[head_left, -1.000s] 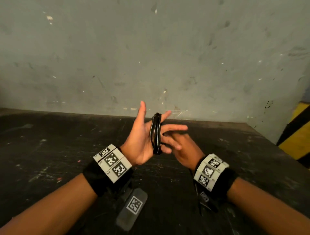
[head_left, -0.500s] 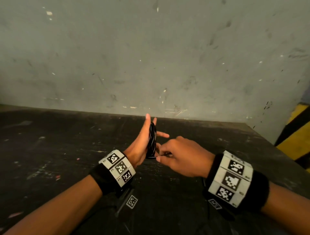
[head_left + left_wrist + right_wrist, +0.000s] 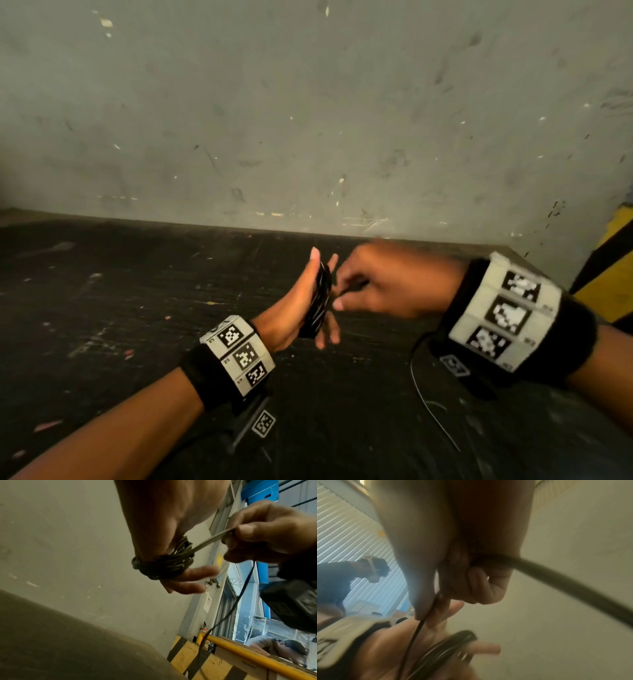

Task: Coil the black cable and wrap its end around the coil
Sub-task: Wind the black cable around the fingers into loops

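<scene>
The black cable (image 3: 318,303) is wound as a tight coil (image 3: 163,564) around the straight fingers of my left hand (image 3: 294,310), held edge-on above the dark table. My right hand (image 3: 380,286) is just to the right of the coil, blurred by motion. Its thumb and forefinger pinch the cable's free end (image 3: 214,538), which runs taut from the coil to the right hand (image 3: 260,536). In the right wrist view the pinched strand (image 3: 426,613) leads down to the coil (image 3: 448,645) on my left hand (image 3: 388,646).
The dark, scuffed table (image 3: 137,308) meets a grey wall (image 3: 308,120) at the back. A thin wire (image 3: 423,397) hangs below my right wristband. A yellow-and-black barrier (image 3: 609,274) stands at the right, with another person (image 3: 278,647) beyond it.
My right hand has turned over, taken the cable's end in a pinch and moved up and to the right, drawing it taut. My left hand has sunk a little with the coil.
</scene>
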